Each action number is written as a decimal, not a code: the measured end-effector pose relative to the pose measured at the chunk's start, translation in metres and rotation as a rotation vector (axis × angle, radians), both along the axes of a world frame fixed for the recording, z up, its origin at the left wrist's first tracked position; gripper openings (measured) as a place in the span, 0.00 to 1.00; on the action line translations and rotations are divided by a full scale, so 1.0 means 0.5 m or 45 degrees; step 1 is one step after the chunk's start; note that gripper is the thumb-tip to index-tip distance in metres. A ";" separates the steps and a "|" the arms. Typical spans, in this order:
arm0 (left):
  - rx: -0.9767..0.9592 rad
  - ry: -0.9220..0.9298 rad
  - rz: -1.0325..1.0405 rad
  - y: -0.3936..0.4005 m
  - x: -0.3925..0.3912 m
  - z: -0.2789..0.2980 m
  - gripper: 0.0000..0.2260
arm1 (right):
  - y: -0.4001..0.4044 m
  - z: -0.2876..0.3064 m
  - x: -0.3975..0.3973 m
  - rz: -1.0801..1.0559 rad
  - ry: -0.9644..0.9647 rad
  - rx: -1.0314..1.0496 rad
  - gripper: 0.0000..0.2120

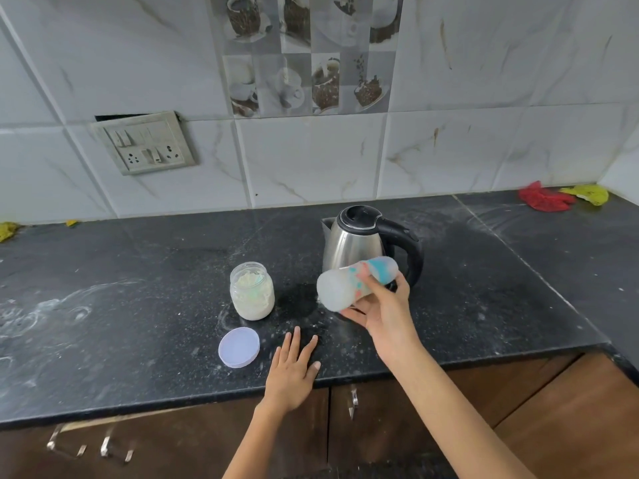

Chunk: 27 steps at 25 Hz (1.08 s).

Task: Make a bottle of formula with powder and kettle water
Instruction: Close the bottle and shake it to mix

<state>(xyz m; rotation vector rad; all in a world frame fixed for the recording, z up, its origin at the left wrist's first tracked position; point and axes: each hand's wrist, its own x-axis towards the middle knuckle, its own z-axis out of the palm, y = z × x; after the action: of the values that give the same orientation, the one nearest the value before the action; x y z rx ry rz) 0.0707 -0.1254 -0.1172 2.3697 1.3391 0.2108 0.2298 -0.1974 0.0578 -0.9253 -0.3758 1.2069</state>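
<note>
My right hand (383,312) grips a translucent baby bottle (349,283) with blue and orange print, held tilted almost on its side above the black counter (138,305); the bottle is blurred. Just behind it stands a steel kettle (352,242) with a black lid and handle. An open glass jar of white powder (252,292) stands to the left of the bottle. The jar's pale lid (239,347) lies flat near the counter's front edge. My left hand (294,368) rests flat on the counter beside the lid, fingers spread, holding nothing.
White powder smears mark the counter at the left (45,312). A red cloth (544,198) and a yellow one (587,194) lie in the back right corner. A switch and socket plate (145,143) sits on the tiled wall. Brown cabinet doors (380,409) are below.
</note>
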 end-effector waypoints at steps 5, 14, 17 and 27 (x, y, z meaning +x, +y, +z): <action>-0.042 -0.114 0.052 -0.006 0.001 0.010 0.25 | -0.008 -0.014 -0.023 0.261 -0.288 -0.002 0.42; -0.001 0.061 0.004 -0.002 -0.001 0.009 0.24 | 0.005 -0.003 -0.004 0.014 -0.066 0.006 0.32; -0.052 -0.079 -0.027 -0.006 0.002 0.018 0.24 | -0.008 -0.014 -0.026 0.257 -0.232 -0.015 0.31; -0.053 -0.117 -0.031 -0.004 0.002 0.018 0.25 | -0.007 -0.021 -0.022 0.231 -0.313 -0.032 0.31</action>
<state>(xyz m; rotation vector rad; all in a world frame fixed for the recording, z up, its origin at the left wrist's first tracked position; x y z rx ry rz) 0.0716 -0.1273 -0.1079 2.3113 1.2599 0.2782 0.2189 -0.2007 0.0472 -1.0831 -0.6542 1.2674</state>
